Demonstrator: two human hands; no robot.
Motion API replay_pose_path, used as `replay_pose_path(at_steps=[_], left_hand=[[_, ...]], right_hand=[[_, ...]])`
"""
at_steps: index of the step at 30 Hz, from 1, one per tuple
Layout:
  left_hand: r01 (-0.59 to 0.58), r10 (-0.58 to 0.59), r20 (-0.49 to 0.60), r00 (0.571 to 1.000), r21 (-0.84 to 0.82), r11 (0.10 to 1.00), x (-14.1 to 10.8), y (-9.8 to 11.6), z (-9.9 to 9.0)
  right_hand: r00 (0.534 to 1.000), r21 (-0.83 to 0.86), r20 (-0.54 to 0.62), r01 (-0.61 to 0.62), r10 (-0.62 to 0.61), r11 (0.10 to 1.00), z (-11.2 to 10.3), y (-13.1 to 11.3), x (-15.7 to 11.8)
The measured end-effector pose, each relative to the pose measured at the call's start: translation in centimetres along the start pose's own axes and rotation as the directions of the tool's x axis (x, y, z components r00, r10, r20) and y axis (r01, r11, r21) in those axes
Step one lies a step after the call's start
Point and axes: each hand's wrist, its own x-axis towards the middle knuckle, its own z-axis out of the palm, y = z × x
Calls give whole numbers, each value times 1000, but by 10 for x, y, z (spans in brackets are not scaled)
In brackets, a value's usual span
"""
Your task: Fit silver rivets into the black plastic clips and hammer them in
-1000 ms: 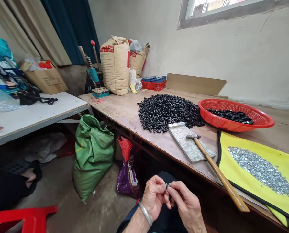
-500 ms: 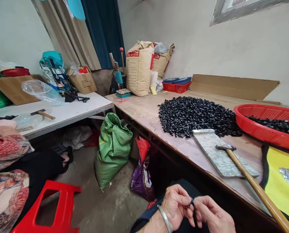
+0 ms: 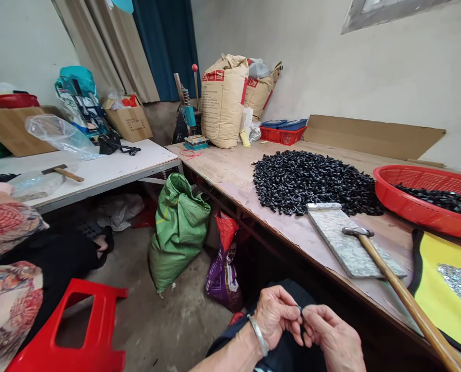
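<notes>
Near the bottom centre, the left hand [image 3: 275,316] and right hand [image 3: 333,330] pinch a small dark piece [image 3: 300,310], both grips closed; light, steady fingertip pressure should suit it. Black pieces [image 3: 311,181] heap the table [image 3: 218,168], right of centre.

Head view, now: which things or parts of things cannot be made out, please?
All in the head view:
- Small dark piece between the left hand and right hand: mostly hidden by fingers.
- Near hammer: handle end cut off by bottom edge.
- Red basket: cut off by right edge.
- Silvery bits: too small to tell their shape.
</notes>
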Motion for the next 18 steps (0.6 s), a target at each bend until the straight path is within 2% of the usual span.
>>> replay_pose_path(at_steps=[5, 12, 18], left_hand=[[6, -6, -68, 998, -3, 1000, 2, -1, -2], [-12, 11, -21, 1000, -56, 998, 5, 5, -2], [4, -8, -54, 999, -76, 997, 17, -1, -10]], right_hand=[[998, 0, -44, 43, -43, 999, 0, 9, 5], [1000, 3, 7, 22, -22, 1000, 4, 1, 5], [1000, 13, -3, -30, 30, 999, 1, 15, 23]])
